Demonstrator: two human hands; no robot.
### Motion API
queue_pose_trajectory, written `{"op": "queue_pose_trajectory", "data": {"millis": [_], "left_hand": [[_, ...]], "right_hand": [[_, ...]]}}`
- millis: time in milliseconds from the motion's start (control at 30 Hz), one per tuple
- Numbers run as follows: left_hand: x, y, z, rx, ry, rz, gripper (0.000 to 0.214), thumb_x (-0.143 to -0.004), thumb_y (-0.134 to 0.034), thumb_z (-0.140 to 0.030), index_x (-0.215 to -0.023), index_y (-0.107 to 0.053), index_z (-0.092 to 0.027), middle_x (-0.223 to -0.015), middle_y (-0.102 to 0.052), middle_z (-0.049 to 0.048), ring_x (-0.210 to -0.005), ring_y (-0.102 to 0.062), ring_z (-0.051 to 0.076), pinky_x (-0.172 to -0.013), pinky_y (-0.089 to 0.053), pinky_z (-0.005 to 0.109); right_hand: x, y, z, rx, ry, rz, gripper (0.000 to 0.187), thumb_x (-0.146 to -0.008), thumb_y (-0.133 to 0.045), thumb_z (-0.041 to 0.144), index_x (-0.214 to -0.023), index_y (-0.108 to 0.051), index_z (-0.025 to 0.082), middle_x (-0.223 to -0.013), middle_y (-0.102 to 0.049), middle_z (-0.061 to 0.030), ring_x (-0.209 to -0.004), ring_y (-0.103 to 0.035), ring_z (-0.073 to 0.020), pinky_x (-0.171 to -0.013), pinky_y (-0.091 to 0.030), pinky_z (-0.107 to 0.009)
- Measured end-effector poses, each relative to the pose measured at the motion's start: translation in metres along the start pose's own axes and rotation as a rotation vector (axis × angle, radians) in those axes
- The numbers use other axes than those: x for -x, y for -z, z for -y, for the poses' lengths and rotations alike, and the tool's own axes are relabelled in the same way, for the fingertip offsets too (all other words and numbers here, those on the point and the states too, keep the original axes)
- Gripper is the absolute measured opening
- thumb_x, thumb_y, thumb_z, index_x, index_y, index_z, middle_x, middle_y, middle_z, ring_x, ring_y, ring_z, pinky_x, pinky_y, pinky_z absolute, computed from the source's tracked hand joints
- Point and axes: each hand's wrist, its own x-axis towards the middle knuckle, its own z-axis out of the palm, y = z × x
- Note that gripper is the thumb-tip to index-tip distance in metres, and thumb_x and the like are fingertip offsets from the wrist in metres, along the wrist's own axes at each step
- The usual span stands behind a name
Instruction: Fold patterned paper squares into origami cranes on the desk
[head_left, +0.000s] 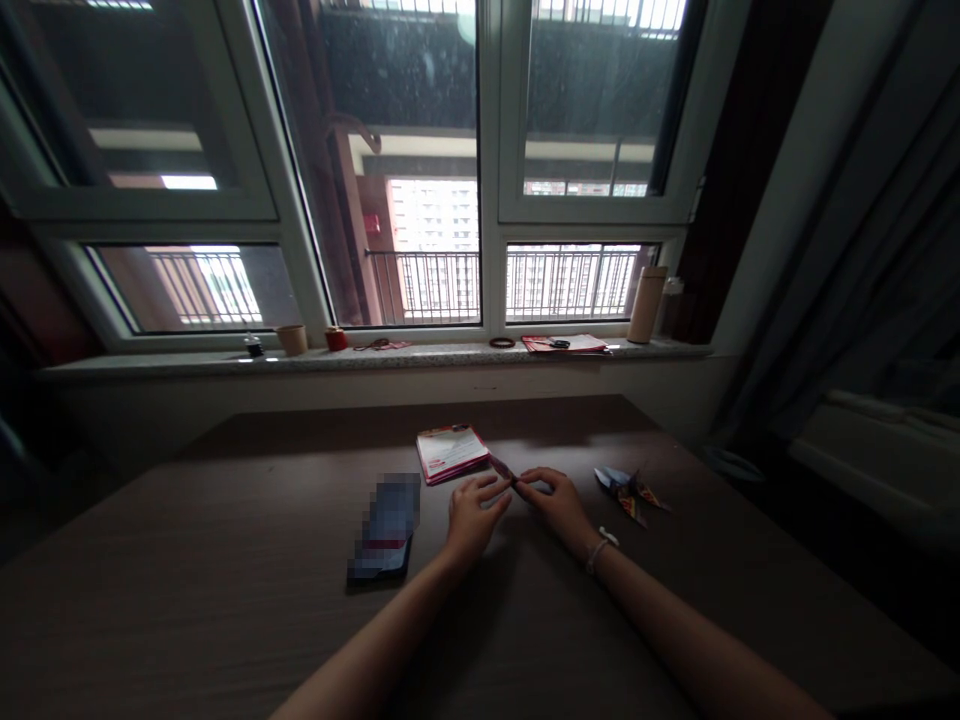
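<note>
A small folded piece of paper [501,466], dark with pink on it, is pinched at its near end between the thumb and fingers of my right hand [559,505]. My left hand [474,518] is just left of it, fingers apart and curved, with the index fingertip at or very near the paper. Whether that tip touches it I cannot tell. Just beyond my left hand lies a stack of red-edged paper sheets [451,453]. Folded paper shapes [631,492] in blue, dark and orange rest to the right of my right hand.
A phone [386,530], partly pixelated, lies left of my left hand on the dark wooden table [225,560]. Along the windowsill [450,357] stand a paper cup [292,340], a red spool-like item [336,340], red-edged papers [574,344] with a dark item on top, and a tan bottle [647,305].
</note>
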Motion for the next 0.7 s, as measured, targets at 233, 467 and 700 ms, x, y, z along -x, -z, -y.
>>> {"op": "queue_pose_trajectory", "data": {"millis": [233, 467, 700], "left_hand": [[0.002, -0.001, 0.001, 0.165, 0.019, 0.072, 0.03, -0.076, -0.07, -0.036, -0.103, -0.078, -0.026, -0.113, -0.075, 0.0064, -0.116, -0.062, 0.03, -0.107, -0.043, 0.048], [0.004, 0.0, -0.005, 0.195, 0.072, 0.06, 0.034, -0.07, -0.076, -0.032, -0.103, -0.078, -0.025, -0.11, -0.076, 0.0064, -0.116, -0.063, 0.031, -0.108, -0.042, 0.049], [0.005, -0.001, -0.008, 0.162, 0.054, 0.053, 0.029, -0.075, -0.072, -0.035, -0.103, -0.077, -0.028, -0.11, -0.076, 0.0027, -0.115, -0.064, 0.027, -0.113, -0.035, 0.05]], "right_hand": [[0.001, 0.0, 0.004, 0.006, -0.024, 0.045, 0.035, -0.075, -0.068, 0.056, -0.081, -0.078, 0.024, -0.09, -0.076, -0.0077, -0.11, -0.061, -0.0299, -0.106, -0.037, -0.05], [0.001, -0.001, 0.006, -0.008, -0.024, 0.038, 0.028, -0.071, -0.073, 0.05, -0.077, -0.077, 0.023, -0.088, -0.075, -0.0073, -0.1, -0.065, -0.0276, -0.098, -0.045, -0.045], [0.0, 0.0, 0.01, 0.002, -0.003, 0.054, 0.027, -0.073, -0.071, 0.047, -0.073, -0.075, 0.02, -0.089, -0.074, -0.0074, -0.093, -0.066, -0.0246, -0.093, -0.046, -0.039]]}}
